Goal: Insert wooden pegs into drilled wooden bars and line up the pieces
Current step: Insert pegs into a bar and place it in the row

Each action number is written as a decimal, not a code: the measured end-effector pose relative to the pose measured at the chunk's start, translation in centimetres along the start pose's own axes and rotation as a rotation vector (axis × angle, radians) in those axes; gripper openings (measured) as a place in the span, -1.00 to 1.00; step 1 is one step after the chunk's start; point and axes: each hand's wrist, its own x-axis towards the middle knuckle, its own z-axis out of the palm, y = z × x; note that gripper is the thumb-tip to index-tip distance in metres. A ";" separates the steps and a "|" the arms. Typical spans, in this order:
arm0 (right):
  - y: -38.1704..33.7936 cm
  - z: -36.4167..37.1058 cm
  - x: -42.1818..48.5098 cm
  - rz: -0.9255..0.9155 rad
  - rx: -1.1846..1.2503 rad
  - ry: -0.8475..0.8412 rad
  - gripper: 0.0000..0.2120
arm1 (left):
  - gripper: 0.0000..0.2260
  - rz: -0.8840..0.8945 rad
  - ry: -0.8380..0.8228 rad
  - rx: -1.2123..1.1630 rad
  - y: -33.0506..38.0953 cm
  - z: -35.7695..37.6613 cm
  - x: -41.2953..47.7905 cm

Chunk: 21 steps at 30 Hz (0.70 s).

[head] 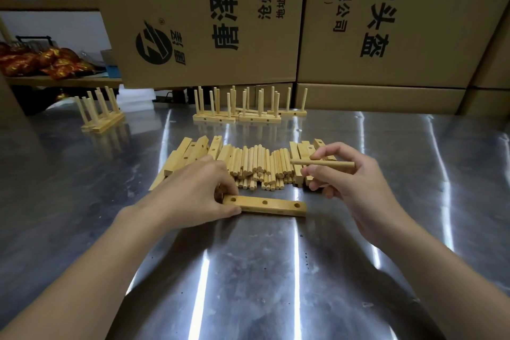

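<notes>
Left hand [202, 193] pinches the drilled bar [266, 205] flat on the tabletop [262, 270]; right hand [346, 176] grips a peg [323, 164] sideways above it; tip the peg upright, centre it over a hole, press straight down.

I count two hands on screen; the left hand [193, 190] pinches one drilled bar [270, 205], whose top face shows three holes [265, 202]; the right hand [347, 174] pinches one single peg [325, 164]; the loose pegs [256, 165] heaped mid-table run to several dozen, too many for me to number; loose bars [182, 156] come to roughly five at the heap's 9 o'clock, with about four further bars [300, 152] at its 3 o'clock; pegged bars stand in two clusters, the near cluster [242, 114] at the table's 12 o'clock and the far cluster [100, 119] at 10 o'clock, each overlapping too much to count; two large printed cartons stand behind, the 11 o'clock carton [198, 16] and the 1 o'clock carton [386, 16].
</notes>
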 end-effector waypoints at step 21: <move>-1.7 2.8 -2.5 -0.691 -0.787 0.138 -0.90 | -0.71 0.009 0.082 -1.431 3.8 0.5 0.1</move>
